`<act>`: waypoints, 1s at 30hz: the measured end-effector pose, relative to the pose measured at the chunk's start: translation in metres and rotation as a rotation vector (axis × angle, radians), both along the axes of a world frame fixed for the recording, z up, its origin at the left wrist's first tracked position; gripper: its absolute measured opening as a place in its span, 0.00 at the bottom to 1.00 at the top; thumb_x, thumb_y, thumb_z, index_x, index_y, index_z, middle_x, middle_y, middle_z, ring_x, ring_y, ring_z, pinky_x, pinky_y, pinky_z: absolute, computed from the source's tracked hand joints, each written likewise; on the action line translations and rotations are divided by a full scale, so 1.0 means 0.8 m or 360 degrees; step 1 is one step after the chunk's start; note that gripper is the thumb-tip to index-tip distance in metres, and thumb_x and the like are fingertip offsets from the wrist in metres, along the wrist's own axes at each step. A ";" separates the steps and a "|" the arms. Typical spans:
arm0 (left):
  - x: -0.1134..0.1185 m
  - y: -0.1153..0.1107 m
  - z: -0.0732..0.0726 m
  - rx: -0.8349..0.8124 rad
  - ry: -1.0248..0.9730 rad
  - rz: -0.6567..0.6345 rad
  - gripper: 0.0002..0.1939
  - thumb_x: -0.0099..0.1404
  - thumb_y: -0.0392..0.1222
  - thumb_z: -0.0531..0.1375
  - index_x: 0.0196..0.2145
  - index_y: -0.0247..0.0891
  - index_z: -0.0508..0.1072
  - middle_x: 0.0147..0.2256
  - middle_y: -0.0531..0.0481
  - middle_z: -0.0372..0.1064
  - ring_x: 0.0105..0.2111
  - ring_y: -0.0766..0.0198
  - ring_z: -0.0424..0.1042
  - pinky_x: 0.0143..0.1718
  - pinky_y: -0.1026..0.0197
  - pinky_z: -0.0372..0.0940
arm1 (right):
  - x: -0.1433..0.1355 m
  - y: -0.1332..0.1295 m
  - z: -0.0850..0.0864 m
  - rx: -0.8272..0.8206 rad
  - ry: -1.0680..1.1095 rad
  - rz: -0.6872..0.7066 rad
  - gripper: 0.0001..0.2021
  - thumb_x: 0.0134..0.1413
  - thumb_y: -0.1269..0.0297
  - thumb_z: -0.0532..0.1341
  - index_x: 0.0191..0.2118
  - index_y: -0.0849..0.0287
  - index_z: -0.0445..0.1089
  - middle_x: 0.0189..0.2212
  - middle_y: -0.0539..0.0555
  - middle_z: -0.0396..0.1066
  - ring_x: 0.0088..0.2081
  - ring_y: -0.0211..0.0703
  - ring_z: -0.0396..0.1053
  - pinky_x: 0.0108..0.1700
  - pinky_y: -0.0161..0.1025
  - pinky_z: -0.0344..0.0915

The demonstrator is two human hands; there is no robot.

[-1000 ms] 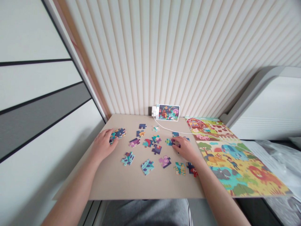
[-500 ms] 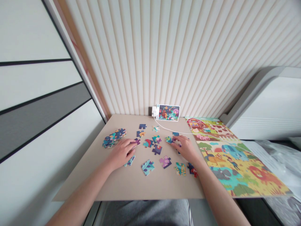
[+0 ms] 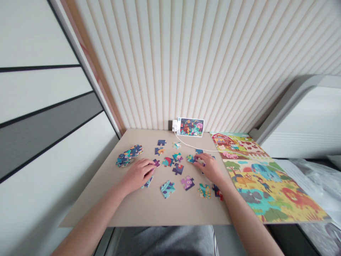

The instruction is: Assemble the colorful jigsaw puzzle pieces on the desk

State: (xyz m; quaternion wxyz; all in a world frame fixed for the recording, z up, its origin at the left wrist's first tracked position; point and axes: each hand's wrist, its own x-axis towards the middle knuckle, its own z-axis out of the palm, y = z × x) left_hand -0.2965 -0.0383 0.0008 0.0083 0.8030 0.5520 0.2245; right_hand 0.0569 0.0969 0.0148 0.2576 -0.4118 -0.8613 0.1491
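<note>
My left hand [image 3: 140, 173] rests low over the table, its fingers together on a purple puzzle piece [image 3: 156, 162] that shows past the fingertips. Under its thumb side lies a teal leaf-patterned puzzle piece [image 3: 148, 182], partly covered. On the right, my right hand [image 3: 209, 165] has thumb and fingers closed round a purple-and-white puzzle piece [image 3: 200, 162]. A green-and-blue puzzle piece [image 3: 190, 158] lies just left of those fingertips. Between the hands are several loose pieces, among them one with a red-topped shape [image 3: 167, 161] and a dark purple one [image 3: 178, 169].
A pile of puzzle pieces [image 3: 129, 155] sits at the table's left. A picture card [image 3: 190, 127] leans on the pleated wall beside a white charger [image 3: 174, 125], whose cable runs rightward. Two assembled puzzles, a farm [image 3: 238, 145] and a savanna [image 3: 274, 190], lie along the right.
My left hand has shifted slightly to the right, and the purple piece at its fingertips has moved a little with it. My right hand stays almost where it was.
</note>
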 end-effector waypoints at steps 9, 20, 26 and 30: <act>-0.006 0.001 0.003 0.0101 -0.0025 0.0203 0.13 0.72 0.42 0.52 0.49 0.44 0.74 0.46 0.46 0.72 0.48 0.55 0.71 0.55 0.50 0.64 | -0.004 0.002 -0.001 -0.0200 0.0274 0.0043 0.16 0.58 0.68 0.59 0.51 0.54 0.73 0.51 0.57 0.70 0.38 0.42 0.75 0.45 0.41 0.71; -0.004 0.002 -0.003 0.0039 0.0042 0.0189 0.15 0.73 0.43 0.52 0.51 0.45 0.75 0.49 0.46 0.72 0.49 0.55 0.71 0.55 0.51 0.65 | -0.004 0.006 -0.006 -0.0167 0.0491 -0.0083 0.15 0.60 0.63 0.58 0.51 0.56 0.73 0.42 0.56 0.77 0.39 0.46 0.75 0.45 0.44 0.72; -0.003 0.002 -0.003 0.0025 0.0042 0.0194 0.15 0.73 0.43 0.51 0.51 0.45 0.75 0.48 0.46 0.71 0.48 0.55 0.71 0.54 0.51 0.65 | -0.004 0.012 -0.013 -0.0406 0.0770 -0.0122 0.17 0.58 0.57 0.62 0.52 0.56 0.72 0.42 0.57 0.78 0.40 0.47 0.77 0.44 0.44 0.73; -0.002 0.001 -0.004 0.0014 0.0032 0.0195 0.15 0.73 0.43 0.51 0.51 0.45 0.75 0.48 0.46 0.71 0.47 0.55 0.71 0.53 0.51 0.65 | -0.004 0.015 -0.015 -0.0537 0.0913 -0.0134 0.20 0.56 0.53 0.65 0.51 0.57 0.72 0.39 0.56 0.78 0.38 0.46 0.77 0.41 0.42 0.73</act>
